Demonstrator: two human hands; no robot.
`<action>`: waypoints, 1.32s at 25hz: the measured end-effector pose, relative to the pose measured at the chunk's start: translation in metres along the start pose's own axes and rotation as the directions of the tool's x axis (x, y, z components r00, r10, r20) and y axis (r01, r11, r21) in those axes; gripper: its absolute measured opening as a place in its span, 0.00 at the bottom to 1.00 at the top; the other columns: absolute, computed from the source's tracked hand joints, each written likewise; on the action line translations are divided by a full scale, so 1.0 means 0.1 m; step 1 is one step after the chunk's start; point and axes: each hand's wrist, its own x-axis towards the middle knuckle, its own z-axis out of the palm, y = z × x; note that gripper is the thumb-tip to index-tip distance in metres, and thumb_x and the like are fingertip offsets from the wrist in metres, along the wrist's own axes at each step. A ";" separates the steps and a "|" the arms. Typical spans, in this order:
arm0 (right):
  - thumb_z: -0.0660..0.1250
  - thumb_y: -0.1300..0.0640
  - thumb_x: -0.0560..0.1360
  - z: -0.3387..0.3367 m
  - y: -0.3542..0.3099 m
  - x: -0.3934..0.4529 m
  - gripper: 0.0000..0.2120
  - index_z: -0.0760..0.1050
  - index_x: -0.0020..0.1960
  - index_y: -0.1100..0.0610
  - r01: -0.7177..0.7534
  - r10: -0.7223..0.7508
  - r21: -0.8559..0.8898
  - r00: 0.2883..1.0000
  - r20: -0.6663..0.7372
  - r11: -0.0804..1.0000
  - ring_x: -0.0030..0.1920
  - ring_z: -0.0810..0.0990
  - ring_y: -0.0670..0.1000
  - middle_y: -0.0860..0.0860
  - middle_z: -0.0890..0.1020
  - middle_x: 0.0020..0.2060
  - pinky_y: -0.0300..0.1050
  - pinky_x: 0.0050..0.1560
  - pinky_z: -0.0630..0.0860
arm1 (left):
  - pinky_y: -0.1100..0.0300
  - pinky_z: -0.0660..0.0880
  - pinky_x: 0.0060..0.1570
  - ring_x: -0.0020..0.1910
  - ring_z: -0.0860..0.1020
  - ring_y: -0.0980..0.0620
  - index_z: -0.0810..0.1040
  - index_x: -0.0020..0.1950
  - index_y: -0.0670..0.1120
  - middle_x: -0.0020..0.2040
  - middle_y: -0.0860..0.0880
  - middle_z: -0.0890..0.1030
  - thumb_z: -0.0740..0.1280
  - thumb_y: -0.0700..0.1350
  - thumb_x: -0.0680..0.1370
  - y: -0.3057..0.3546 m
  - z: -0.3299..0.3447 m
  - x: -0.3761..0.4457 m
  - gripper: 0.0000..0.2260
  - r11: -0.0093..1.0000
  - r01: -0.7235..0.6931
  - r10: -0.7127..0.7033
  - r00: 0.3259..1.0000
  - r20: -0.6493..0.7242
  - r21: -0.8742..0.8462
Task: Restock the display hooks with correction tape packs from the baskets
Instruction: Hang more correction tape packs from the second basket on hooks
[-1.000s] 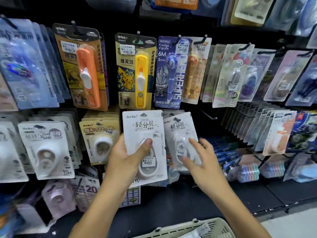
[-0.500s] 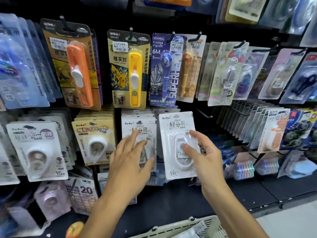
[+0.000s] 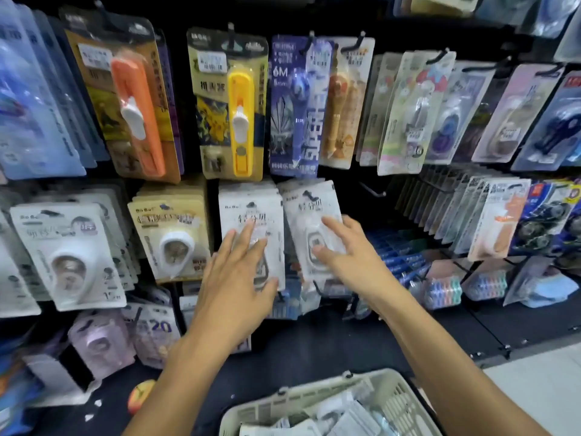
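White packs (image 3: 251, 221) hang above basket (image 3: 405, 401). I see left hand (image 3: 239, 278) flat on them, fingers straight; right hand (image 3: 349, 256) apparently pinching neighbouring pack (image 3: 309, 215), blurred.

Your left hand (image 3: 239, 278) lies flat, fingers straight, on the front white pack (image 3: 250, 212) of a stack hanging on its hook. Just beside it, your right hand (image 3: 342, 256) holds a second white correction tape pack (image 3: 309, 209), thumb on its clear blister, fingers behind its right edge; the pack tilts slightly. Below, a pale basket (image 3: 405, 401) holds more packs. One bare hook (image 3: 372, 189) juts out right of the tilted pack.
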 end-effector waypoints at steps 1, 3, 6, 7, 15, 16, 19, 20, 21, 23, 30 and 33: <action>0.67 0.53 0.81 0.05 0.09 -0.02 0.27 0.64 0.78 0.46 0.021 -0.022 -0.085 1.000 -0.010 0.996 0.78 0.58 0.47 0.43 0.55 0.79 0.41 0.71 0.64 | 0.49 0.47 0.80 0.81 0.41 0.56 0.60 0.81 0.52 0.83 0.58 0.42 0.65 0.54 0.81 0.00 0.03 -0.03 0.30 1.000 -0.008 0.008 0.999 -0.033 0.011; 0.66 0.55 0.81 0.21 0.43 -0.23 0.23 0.68 0.75 0.47 0.048 -0.065 -0.169 0.993 -0.096 0.985 0.73 0.67 0.49 0.47 0.63 0.77 0.46 0.68 0.68 | 0.45 0.48 0.80 0.82 0.46 0.48 0.63 0.80 0.50 0.84 0.50 0.47 0.67 0.50 0.79 -0.01 0.12 -0.13 0.29 0.998 -0.002 0.009 0.993 -0.121 0.058; 0.66 0.59 0.78 0.60 1.21 -0.81 0.11 0.78 0.60 0.51 -0.099 0.122 -0.235 0.989 0.086 0.967 0.49 0.81 0.50 0.49 0.84 0.52 0.48 0.54 0.78 | 0.41 0.54 0.78 0.81 0.54 0.40 0.67 0.77 0.45 0.83 0.42 0.53 0.68 0.44 0.77 -0.13 0.36 -0.36 0.28 0.992 -0.008 0.021 0.995 -0.102 0.125; 0.67 0.59 0.78 0.75 1.51 -1.02 0.12 0.79 0.60 0.52 -0.115 0.225 -0.369 0.936 0.270 0.922 0.50 0.82 0.52 0.51 0.85 0.52 0.49 0.56 0.78 | 0.39 0.57 0.77 0.80 0.57 0.37 0.69 0.76 0.43 0.82 0.40 0.55 0.68 0.41 0.76 -0.21 0.48 -0.48 0.28 0.985 -0.041 0.050 0.997 -0.052 0.168; 0.74 0.59 0.69 1.40 2.62 -2.06 0.53 0.42 0.82 0.44 0.420 0.494 -0.646 0.421 0.761 0.637 0.80 0.51 0.60 0.60 0.50 0.80 0.59 0.77 0.54 | 0.48 0.62 0.71 0.78 0.59 0.45 0.65 0.78 0.52 0.80 0.47 0.60 0.64 0.48 0.80 -0.79 1.12 -1.37 0.25 0.894 -0.324 -0.011 0.674 0.739 0.309; 0.75 0.59 0.68 1.40 2.63 -2.01 0.56 0.40 0.81 0.43 0.387 0.532 -0.642 0.361 0.766 0.662 0.81 0.48 0.60 0.59 0.47 0.81 0.58 0.77 0.53 | 0.47 0.64 0.70 0.77 0.61 0.45 0.65 0.78 0.53 0.79 0.47 0.62 0.64 0.48 0.80 -0.84 1.14 -1.41 0.25 0.895 -0.323 -0.032 0.644 0.764 0.309; 0.78 0.56 0.66 1.32 2.64 -1.89 0.59 0.39 0.82 0.45 0.411 0.611 -0.630 0.195 0.767 0.659 0.80 0.53 0.60 0.51 0.46 0.82 0.60 0.75 0.62 | 0.47 0.68 0.65 0.72 0.66 0.45 0.66 0.77 0.52 0.74 0.48 0.68 0.64 0.48 0.80 -0.95 1.20 -1.45 0.25 0.896 -0.318 -0.063 0.603 0.796 0.311; 0.79 0.56 0.66 1.30 2.63 -1.91 0.59 0.41 0.82 0.46 0.463 0.599 -0.623 0.219 0.770 0.631 0.77 0.59 0.61 0.53 0.51 0.81 0.62 0.73 0.65 | 0.47 0.69 0.65 0.71 0.67 0.45 0.66 0.77 0.52 0.73 0.48 0.69 0.64 0.47 0.80 -0.96 1.21 -1.44 0.25 0.904 -0.303 -0.065 0.601 0.796 0.303; 0.78 0.54 0.67 1.30 2.63 -1.97 0.55 0.45 0.81 0.46 0.518 0.549 -0.608 0.285 0.786 0.602 0.73 0.66 0.61 0.55 0.58 0.78 0.62 0.70 0.68 | 0.47 0.69 0.66 0.71 0.67 0.46 0.67 0.76 0.52 0.73 0.49 0.69 0.64 0.47 0.80 -0.97 1.24 -1.42 0.24 0.913 -0.288 -0.060 0.608 0.792 0.291; 0.69 0.44 0.72 1.32 2.64 -2.11 0.40 0.54 0.78 0.46 0.564 0.352 -0.584 0.472 0.808 0.584 0.65 0.72 0.59 0.56 0.69 0.70 0.61 0.67 0.68 | 0.49 0.69 0.65 0.69 0.69 0.47 0.69 0.74 0.52 0.71 0.51 0.71 0.65 0.47 0.79 -0.97 1.27 -1.38 0.22 0.923 -0.278 -0.038 0.622 0.782 0.267; 0.59 0.39 0.80 1.93 2.67 -2.30 0.49 0.19 0.73 0.51 0.602 0.228 -0.666 0.643 0.731 0.440 0.77 0.34 0.68 0.62 0.26 0.75 0.73 0.73 0.39 | 0.50 0.70 0.63 0.66 0.71 0.47 0.70 0.74 0.51 0.69 0.51 0.73 0.65 0.48 0.79 -0.90 1.34 -1.28 0.22 0.935 -0.256 -0.019 0.653 0.757 0.245; 0.59 0.39 0.81 2.05 2.68 -2.12 0.47 0.24 0.77 0.52 0.543 0.203 -0.718 0.718 0.666 0.435 0.77 0.36 0.71 0.63 0.23 0.72 0.73 0.74 0.44 | 0.50 0.69 0.64 0.67 0.71 0.48 0.68 0.75 0.52 0.70 0.52 0.73 0.64 0.49 0.80 -0.90 1.33 -1.30 0.22 0.936 -0.246 -0.028 0.664 0.747 0.253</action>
